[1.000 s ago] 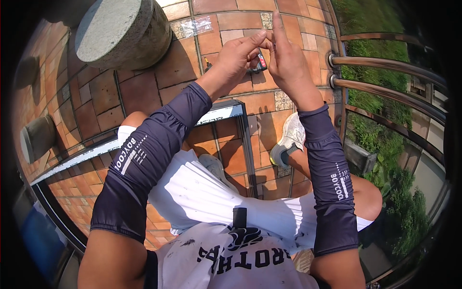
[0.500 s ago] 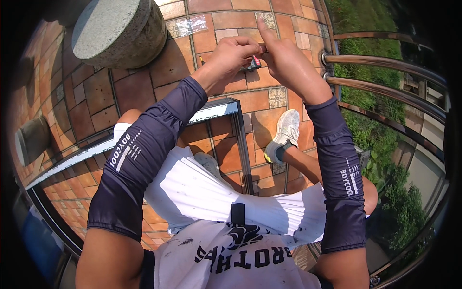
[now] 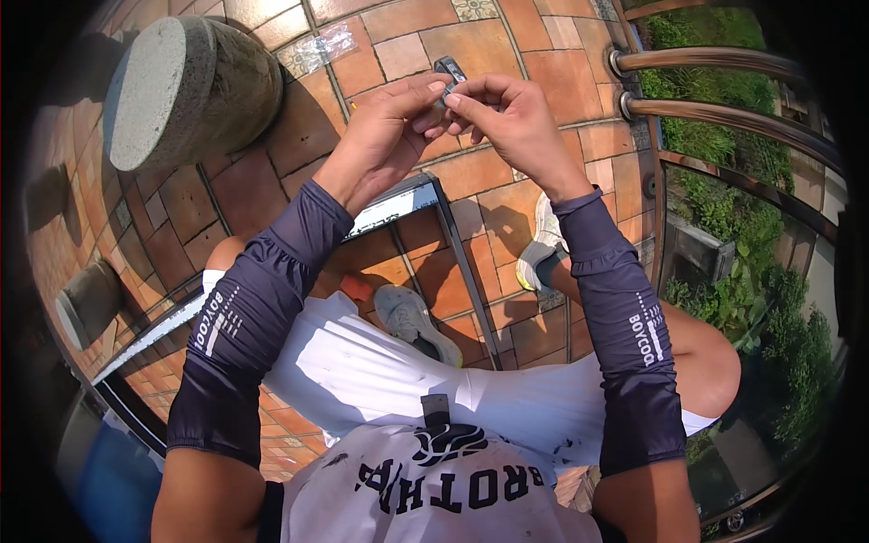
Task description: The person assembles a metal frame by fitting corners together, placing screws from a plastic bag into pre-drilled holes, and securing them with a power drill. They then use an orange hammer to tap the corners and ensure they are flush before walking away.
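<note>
My left hand [image 3: 387, 125] and my right hand [image 3: 514, 118] meet above the tiled floor, fingers bent and thumbs pinching inward. Between their fingertips is a small dark grey piece [image 3: 448, 69] with a pale marked face; its exact kind is unclear. Both hands seem to grip it. Below them, a dark metal frame [image 3: 463, 262] with pale film on its upper side [image 3: 391, 204] runs between my legs and off to the left. My left shoe [image 3: 412, 321] and right shoe [image 3: 543, 244] rest on the tiles.
A round stone stool [image 3: 195, 90] stands at the far left, with a smaller stone block [image 3: 89, 303] nearer. A clear plastic bag [image 3: 326, 47] lies on the tiles. Metal railings [image 3: 724, 60] and greenery line the right side. Something orange-red [image 3: 358, 288] sits by my left shoe.
My hands have turned, and the grey piece now shows beyond the fingertips. The black-and-red item beneath my hands is now hidden. The view has shifted, and my right knee shows more.
</note>
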`<action>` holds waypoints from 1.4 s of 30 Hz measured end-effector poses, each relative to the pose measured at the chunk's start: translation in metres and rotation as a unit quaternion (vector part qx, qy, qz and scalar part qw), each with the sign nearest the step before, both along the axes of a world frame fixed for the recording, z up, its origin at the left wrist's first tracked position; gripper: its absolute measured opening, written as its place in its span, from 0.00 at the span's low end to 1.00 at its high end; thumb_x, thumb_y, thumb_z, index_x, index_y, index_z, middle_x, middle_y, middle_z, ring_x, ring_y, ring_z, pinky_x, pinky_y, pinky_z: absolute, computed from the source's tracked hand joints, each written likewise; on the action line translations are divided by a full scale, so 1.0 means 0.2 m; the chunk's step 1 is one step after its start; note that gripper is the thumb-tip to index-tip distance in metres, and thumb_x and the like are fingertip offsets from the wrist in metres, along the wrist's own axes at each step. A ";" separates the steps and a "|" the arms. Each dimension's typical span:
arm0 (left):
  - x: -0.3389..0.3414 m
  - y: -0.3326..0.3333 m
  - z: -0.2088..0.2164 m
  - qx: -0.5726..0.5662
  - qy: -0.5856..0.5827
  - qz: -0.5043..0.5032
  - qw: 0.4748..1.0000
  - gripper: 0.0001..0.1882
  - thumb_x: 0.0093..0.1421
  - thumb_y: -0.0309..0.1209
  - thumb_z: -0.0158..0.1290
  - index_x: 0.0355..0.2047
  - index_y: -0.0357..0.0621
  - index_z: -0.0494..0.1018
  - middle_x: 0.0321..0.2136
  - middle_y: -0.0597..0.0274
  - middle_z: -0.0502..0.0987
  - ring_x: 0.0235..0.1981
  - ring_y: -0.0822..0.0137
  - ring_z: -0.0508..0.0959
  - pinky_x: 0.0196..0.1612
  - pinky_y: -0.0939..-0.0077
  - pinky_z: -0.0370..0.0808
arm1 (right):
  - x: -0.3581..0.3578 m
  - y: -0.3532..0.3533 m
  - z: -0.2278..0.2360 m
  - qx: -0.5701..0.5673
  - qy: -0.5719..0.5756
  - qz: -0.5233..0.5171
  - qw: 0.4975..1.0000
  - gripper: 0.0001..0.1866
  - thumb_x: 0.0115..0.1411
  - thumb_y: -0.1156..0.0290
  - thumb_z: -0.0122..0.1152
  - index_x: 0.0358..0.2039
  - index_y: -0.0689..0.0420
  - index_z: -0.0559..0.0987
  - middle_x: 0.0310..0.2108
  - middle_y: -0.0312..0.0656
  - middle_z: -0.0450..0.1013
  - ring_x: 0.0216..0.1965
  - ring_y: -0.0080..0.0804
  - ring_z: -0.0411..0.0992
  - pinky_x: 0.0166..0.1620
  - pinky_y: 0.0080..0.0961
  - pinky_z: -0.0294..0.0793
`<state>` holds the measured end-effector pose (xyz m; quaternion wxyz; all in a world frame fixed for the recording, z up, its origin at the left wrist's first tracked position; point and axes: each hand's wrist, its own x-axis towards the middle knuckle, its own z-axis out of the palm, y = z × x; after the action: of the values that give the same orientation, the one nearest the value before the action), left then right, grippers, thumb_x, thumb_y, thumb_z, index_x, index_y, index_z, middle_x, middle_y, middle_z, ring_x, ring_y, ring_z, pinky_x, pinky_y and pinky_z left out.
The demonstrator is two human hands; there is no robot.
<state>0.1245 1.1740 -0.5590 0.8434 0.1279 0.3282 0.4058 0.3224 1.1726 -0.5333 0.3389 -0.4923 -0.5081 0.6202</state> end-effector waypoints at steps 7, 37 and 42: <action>-0.07 -0.01 -0.12 0.135 0.334 -0.157 0.919 0.18 0.73 0.34 0.57 0.58 0.40 0.76 0.24 0.76 0.64 0.28 0.78 0.64 0.33 0.82 0.63 | 0.13 -0.08 -0.27 -0.090 0.009 0.007 0.996 0.11 0.74 0.67 0.60 0.40 0.63 0.81 0.32 0.34 0.80 0.32 0.18 0.78 0.34 0.15 0.75; -0.10 -0.17 -0.45 0.294 0.358 -0.479 0.745 0.31 0.50 0.29 0.76 0.53 0.43 0.74 0.24 0.69 0.63 0.29 0.72 0.63 0.33 0.71 0.65 | 0.05 -0.47 -0.87 -0.250 0.075 0.089 0.961 0.14 0.74 0.65 0.61 0.30 0.57 0.79 0.25 0.33 0.76 0.24 0.18 0.73 0.28 0.18 0.71; -0.09 -0.17 -0.41 0.282 0.389 -0.473 0.738 0.32 0.50 0.29 0.76 0.54 0.44 0.74 0.24 0.70 0.63 0.29 0.72 0.64 0.33 0.71 0.65 | 0.04 -0.49 -0.84 -0.284 0.091 0.053 0.953 0.12 0.75 0.64 0.60 0.34 0.55 0.79 0.25 0.30 0.75 0.24 0.15 0.72 0.27 0.15 0.68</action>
<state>0.1059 1.1401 -0.6408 0.6511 0.6453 0.3955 -0.0569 0.3298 1.0747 -0.7019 0.1967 -0.4820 -0.3032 0.7982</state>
